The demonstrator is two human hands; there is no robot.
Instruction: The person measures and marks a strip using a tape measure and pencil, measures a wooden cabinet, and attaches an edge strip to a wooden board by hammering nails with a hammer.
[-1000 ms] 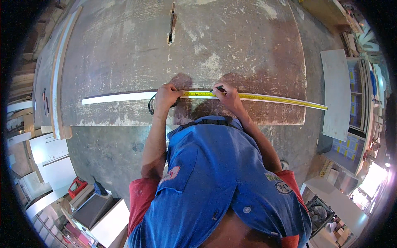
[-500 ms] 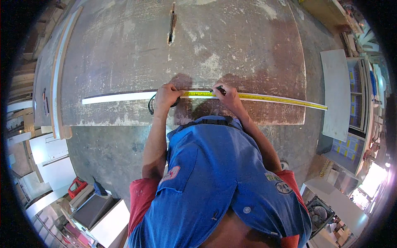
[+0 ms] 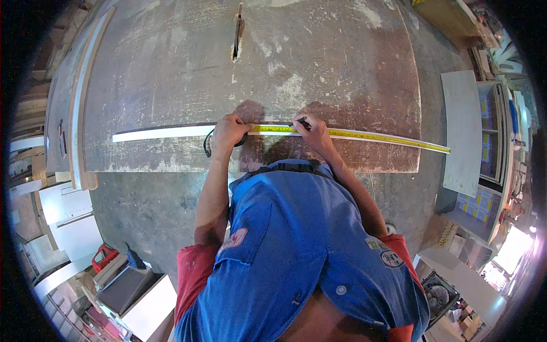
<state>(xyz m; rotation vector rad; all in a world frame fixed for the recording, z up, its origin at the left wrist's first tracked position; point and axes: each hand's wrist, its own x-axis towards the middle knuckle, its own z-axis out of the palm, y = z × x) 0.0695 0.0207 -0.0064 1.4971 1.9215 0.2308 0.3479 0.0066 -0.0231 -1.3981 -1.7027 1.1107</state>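
A long white strip [image 3: 165,133] lies across the near part of the worn brown table, its right end reaching past the table's edge. Along its right part runs a yellow tape measure [image 3: 376,137], pulled out to the strip's right end. My left hand [image 3: 229,132] is closed round the tape's dark case, most of which the fingers hide, and presses on the strip. In my right hand [image 3: 312,129] is a dark pencil or marker [image 3: 304,120], pinched with its tip at the strip and the tape's blade.
The brown table [image 3: 188,74] has a narrow slot [image 3: 236,37] at its far middle. A long wooden strip [image 3: 85,102] lies along its left side. A pale panel [image 3: 461,131] stands to the right, beside an open cabinet [image 3: 491,131]. A red tool [image 3: 104,257] is at lower left.
Both hands, the tape and the strip keep their places. Only the view has shifted very slightly.
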